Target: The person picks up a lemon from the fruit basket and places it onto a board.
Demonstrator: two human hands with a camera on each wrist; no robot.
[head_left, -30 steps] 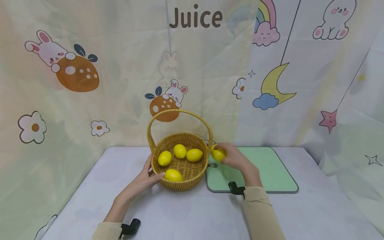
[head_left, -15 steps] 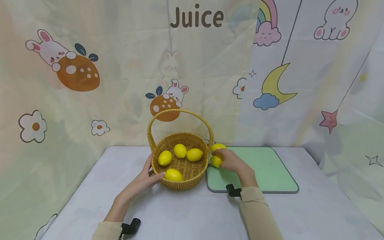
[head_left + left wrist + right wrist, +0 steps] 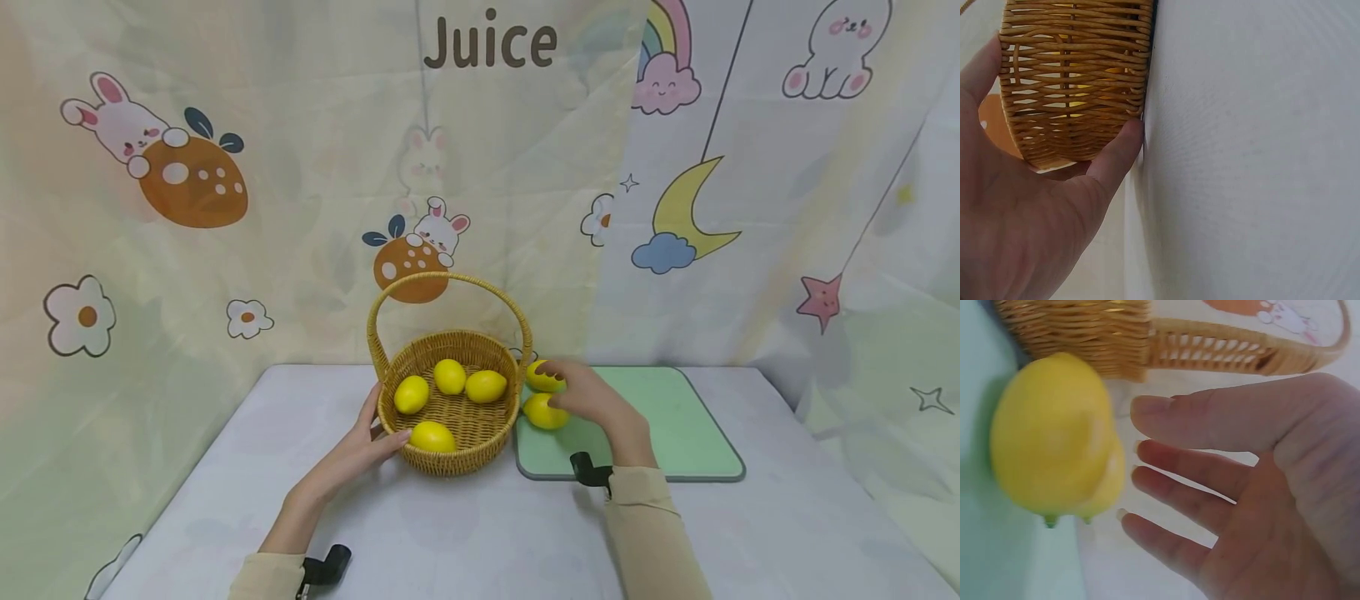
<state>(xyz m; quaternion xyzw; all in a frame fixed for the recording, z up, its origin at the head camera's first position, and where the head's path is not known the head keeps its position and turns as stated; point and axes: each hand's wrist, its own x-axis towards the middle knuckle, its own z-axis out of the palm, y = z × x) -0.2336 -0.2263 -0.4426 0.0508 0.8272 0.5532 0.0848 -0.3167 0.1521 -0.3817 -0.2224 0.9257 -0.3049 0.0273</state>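
Steadying a basket [image 3: 468, 461] w/ four lemons [image 3: 450, 377], L hand [image 3: 363, 447] clasps rim & base — R hand [image 3: 591, 397], fingers apart, hovers by two more lemons [image 3: 542, 412] on green board [image 3: 667, 433]; light, even pinch shd prevent rolling.

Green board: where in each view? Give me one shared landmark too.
Head: right of centre, the right forearm crossing in front of it; green board.
Left wrist: not in view.
Right wrist: down the left side, partly hidden by a lemon.
Shared landmark: basket, centre in head, upper left in left wrist, along the top in right wrist.
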